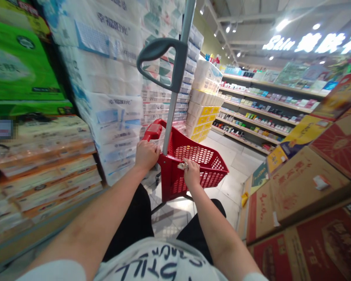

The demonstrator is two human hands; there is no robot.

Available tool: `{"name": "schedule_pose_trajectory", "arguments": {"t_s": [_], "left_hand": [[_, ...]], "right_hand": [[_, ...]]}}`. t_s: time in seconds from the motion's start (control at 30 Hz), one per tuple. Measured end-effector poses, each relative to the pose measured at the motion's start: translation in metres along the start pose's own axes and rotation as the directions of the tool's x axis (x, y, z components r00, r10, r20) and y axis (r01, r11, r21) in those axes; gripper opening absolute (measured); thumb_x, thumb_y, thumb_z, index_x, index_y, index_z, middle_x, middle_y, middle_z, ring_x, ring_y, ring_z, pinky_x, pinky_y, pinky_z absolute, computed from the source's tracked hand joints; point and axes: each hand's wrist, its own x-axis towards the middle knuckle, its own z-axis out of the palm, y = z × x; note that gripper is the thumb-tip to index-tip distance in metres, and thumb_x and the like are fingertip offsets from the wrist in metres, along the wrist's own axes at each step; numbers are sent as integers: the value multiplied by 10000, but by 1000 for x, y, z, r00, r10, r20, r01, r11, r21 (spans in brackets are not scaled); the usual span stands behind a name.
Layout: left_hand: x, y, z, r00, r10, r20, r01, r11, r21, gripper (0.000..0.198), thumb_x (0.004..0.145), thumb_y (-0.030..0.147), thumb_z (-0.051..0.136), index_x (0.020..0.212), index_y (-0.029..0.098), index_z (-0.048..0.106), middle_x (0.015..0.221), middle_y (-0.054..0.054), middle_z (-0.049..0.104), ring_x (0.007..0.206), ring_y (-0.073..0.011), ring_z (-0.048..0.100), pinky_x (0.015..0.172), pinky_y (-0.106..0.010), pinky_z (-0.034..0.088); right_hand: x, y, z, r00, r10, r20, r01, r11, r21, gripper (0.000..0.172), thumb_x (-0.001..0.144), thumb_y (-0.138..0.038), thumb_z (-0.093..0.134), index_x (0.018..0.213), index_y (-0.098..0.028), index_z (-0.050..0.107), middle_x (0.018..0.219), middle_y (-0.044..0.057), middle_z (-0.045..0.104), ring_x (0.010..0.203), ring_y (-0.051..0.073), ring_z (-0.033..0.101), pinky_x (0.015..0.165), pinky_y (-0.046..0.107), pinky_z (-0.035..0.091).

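A red plastic shopping basket [210,179] on wheels stands in front of me, with perforated sides and a tall metal pole topped by a grey loop handle [178,66]. My left hand [147,155] is closed around the basket's red carrying handle [155,130], left of the pole. At the basket's near rim, my right hand [192,171] is closed on a crumpled pale cloth [182,165], which touches the red plastic. The fingertips of my right hand are partly hidden by the cloth and the hand itself.
Stacked toilet paper packs [117,78] rise close on the left, beside green-wrapped packages [23,58]. Cardboard boxes [307,191] line the right side. Shelves [257,105] with small goods stand at the back. Pale floor tiles [228,195] run between them.
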Motion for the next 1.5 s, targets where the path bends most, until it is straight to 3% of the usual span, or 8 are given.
{"name": "schedule_pose_trajectory", "arguments": {"t_s": [0.23, 0.37, 0.47, 0.63, 0.97, 1.13, 1.37, 1.5], "left_hand": [[0, -2, -2, 999, 28, 24, -27, 999, -30, 477, 937, 322, 368, 614, 182, 689, 650, -102, 661, 732, -255, 553, 778, -434, 348], [-1, 1, -3, 1000, 2, 20, -1, 1000, -26, 468, 931, 314, 376, 610, 177, 688, 653, -109, 657, 741, -256, 553, 788, -438, 346], [0, 2, -3, 1000, -10, 18, 10, 1000, -10, 473, 933, 314, 373, 602, 178, 683, 650, -106, 655, 741, -260, 552, 777, -434, 348], [-1, 0, -6, 1000, 11, 16, -11, 1000, -24, 454, 927, 317, 386, 603, 182, 674, 656, -100, 657, 732, -253, 547, 777, -425, 349], [-7, 0, -7, 1000, -6, -6, 5, 997, -78, 431, 914, 312, 405, 574, 199, 643, 652, -97, 645, 760, -258, 542, 792, -432, 347], [-5, 1, -6, 1000, 5, -2, -5, 1000, -15, 450, 926, 316, 387, 583, 197, 653, 649, -89, 650, 738, -250, 543, 781, -424, 352], [-2, -3, -2, 1000, 18, -1, -18, 1000, 7, 468, 944, 321, 375, 586, 191, 647, 638, -79, 649, 727, -244, 542, 778, -417, 349], [-3, -1, -1, 1000, 18, -3, -18, 1000, 4, 445, 938, 315, 392, 592, 188, 642, 637, -82, 645, 737, -253, 541, 785, -424, 347]], "right_hand": [[-6, 22, -11, 994, -110, 23, 110, 994, 1, 490, 839, -66, 414, 1288, -193, 565, 1240, 77, 600, 1157, 205, 474, 1033, 351, 326], [-10, 42, -22, 999, 51, 3, -50, 995, -87, 433, 839, -75, 414, 1211, -174, 615, 1149, 99, 632, 1085, 225, 501, 997, 383, 342], [-5, 25, -15, 995, 94, 13, -93, 992, -87, 408, 824, -74, 443, 1163, -187, 641, 1072, 86, 650, 1037, 225, 510, 975, 381, 352], [-5, 0, -6, 999, -41, 22, 41, 999, 6, 465, 830, -69, 430, 1248, -198, 588, 1205, 81, 605, 1140, 209, 471, 1022, 359, 339], [-27, 82, -43, 1000, 1, -18, -2, 997, -76, 433, 829, -90, 393, 1175, -196, 632, 1169, 87, 626, 1131, 223, 482, 995, 403, 369], [-20, 58, -24, 993, 97, -64, -103, 988, -113, 438, 800, -57, 387, 1134, -162, 650, 1076, 115, 632, 1072, 243, 495, 988, 426, 368], [-19, 2, -6, 998, -18, -66, 22, 999, 47, 518, 858, -67, 375, 1371, -95, 449, 1298, 180, 545, 1263, 248, 429, 1042, 442, 389], [-8, -31, -10, 978, -205, -49, 210, 969, 130, 417, 911, -147, 425, 1317, -170, 515, 1321, 132, 531, 1265, 213, 456, 1055, 395, 407]]}}
